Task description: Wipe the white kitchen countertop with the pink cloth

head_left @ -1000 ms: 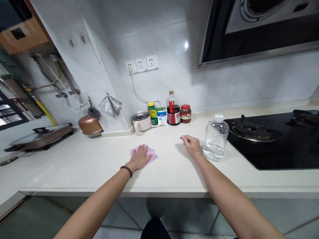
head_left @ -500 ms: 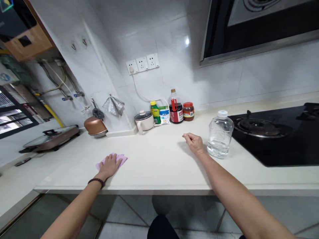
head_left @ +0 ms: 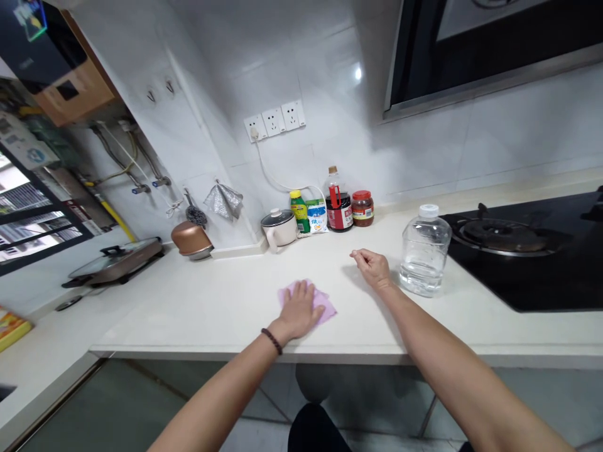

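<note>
My left hand [head_left: 298, 308] lies flat, fingers stretched out, on a pink cloth [head_left: 325, 303] that is spread on the white countertop [head_left: 226, 301]. A dark bead bracelet sits on that wrist. My right hand [head_left: 374, 269] rests on the counter to the right with its fingers loosely curled and nothing visible in them. A clear plastic bottle [head_left: 423, 252] with a white cap stands just right of the right hand, not touching it.
A black gas hob [head_left: 522, 251] fills the counter's right end under a range hood [head_left: 494, 50]. Against the back wall stand a small lidded pot [head_left: 279, 228], a green bottle [head_left: 299, 212], a sauce bottle [head_left: 337, 202] and a red-lidded jar [head_left: 362, 208]. A copper pot [head_left: 191, 239] and an electric pan [head_left: 117, 263] sit at the left.
My left hand slid the pink cloth left along the counter, then back right toward the middle. My right hand stayed beside the bottle. The camera view shifted slightly.
</note>
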Demonstrator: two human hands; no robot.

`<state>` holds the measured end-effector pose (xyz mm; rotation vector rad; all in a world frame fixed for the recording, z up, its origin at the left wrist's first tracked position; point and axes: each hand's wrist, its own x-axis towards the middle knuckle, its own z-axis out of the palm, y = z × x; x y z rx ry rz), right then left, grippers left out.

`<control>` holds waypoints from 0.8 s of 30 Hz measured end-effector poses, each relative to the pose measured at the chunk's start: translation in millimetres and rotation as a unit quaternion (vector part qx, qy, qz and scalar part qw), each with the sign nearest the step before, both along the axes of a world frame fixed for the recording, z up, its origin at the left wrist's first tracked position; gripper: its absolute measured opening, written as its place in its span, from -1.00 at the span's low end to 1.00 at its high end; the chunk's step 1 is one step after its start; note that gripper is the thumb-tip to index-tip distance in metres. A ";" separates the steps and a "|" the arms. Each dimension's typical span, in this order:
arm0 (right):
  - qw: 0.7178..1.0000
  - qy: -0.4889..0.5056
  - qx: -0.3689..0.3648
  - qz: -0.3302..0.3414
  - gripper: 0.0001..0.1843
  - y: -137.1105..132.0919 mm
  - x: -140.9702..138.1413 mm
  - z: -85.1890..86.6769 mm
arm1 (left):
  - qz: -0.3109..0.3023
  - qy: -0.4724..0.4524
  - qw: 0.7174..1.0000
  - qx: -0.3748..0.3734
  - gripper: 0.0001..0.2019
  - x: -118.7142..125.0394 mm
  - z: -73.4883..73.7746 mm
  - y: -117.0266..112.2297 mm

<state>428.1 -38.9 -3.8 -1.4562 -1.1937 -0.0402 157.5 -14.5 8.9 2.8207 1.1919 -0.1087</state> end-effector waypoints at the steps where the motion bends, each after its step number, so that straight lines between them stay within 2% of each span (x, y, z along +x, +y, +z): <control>1: 1.000 0.001 -0.001 -0.001 -0.48 -0.6 0.1 0.5 | -0.025 -0.007 1.000 -0.008 -0.17 18.3 0.4 -8.4; 4: 1.000 -0.001 -0.002 -0.004 -0.48 -2.4 0.7 2.2 | -0.087 -0.023 0.996 -0.029 -0.14 66.0 0.0 -31.5; 6: 1.000 -0.004 0.000 -0.002 -0.47 -3.5 1.7 2.8 | -0.115 -0.030 0.992 -0.039 -0.13 87.2 -0.2 -42.5; 8: 1.000 -0.006 0.002 0.000 -0.47 -4.3 3.7 2.6 | -0.133 -0.039 0.989 -0.044 -0.12 96.8 0.3 -47.9; 11: 1.000 -0.012 0.005 -0.003 -0.45 -4.7 8.3 0.8 | -0.154 -0.052 0.986 -0.042 -0.13 89.4 1.8 -46.3; 14: 1.000 -0.018 0.007 -0.004 -0.44 -5.0 12.0 -1.3 | -0.153 -0.058 0.986 -0.033 -0.15 61.8 3.1 -37.0; 17: 1.000 -0.014 0.005 0.002 -0.45 -6.3 12.8 -2.0 | -0.109 -0.054 0.992 -0.025 -0.17 21.1 4.8 -22.4; 20: 1.000 -0.014 0.003 0.004 -0.43 -7.5 12.3 -1.8 | -0.049 -0.034 0.998 -0.015 -0.19 -29.2 6.9 -2.9; 24: 1.000 -0.015 -0.001 -0.007 -0.42 -8.1 12.5 -2.5 | 0.063 -0.009 0.998 0.011 -0.22 -109.5 6.1 28.2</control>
